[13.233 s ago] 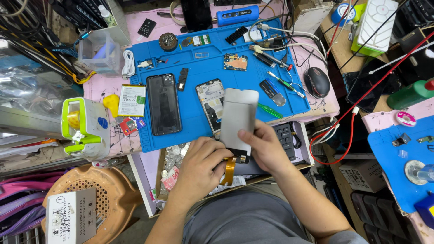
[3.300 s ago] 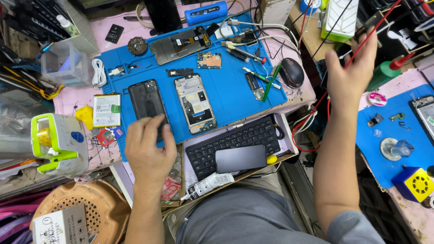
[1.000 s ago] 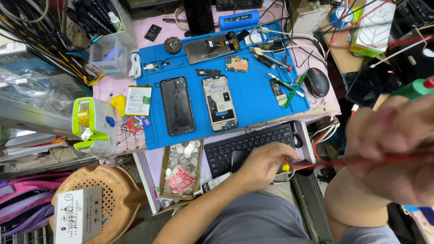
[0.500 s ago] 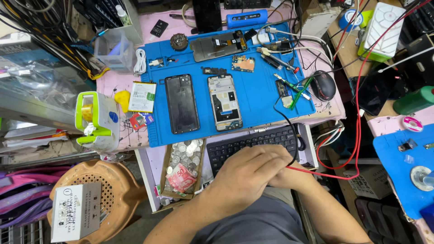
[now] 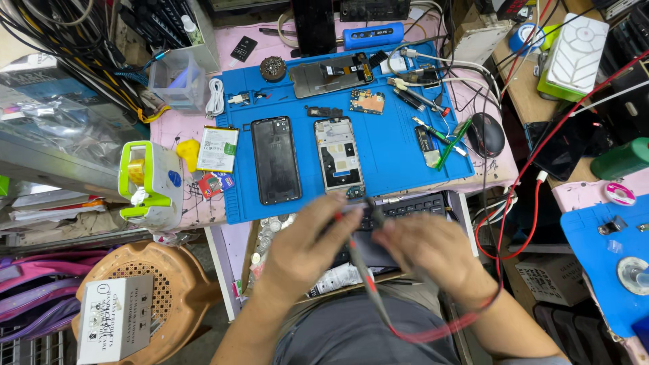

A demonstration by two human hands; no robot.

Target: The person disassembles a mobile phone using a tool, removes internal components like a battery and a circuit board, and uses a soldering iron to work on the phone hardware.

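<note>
The work mat point(image 5: 385, 142) looks like matt blue rubber. On it, a black phone point(image 5: 275, 159) has a glossy glass face, and at its 3 o'clock an opened phone frame point(image 5: 339, 155) shows dull grey metal. A red cable point(image 5: 433, 330) has smooth plastic sheathing. At 9 o'clock of the mat, a tape dispenser point(image 5: 150, 177) is shiny white and green plastic.

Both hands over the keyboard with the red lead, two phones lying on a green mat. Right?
Not quite: the mat is blue, not green, as the head view shows. The rest holds: the left hand and right hand are over the keyboard with the red lead, and the two phones lie on the mat.
</note>
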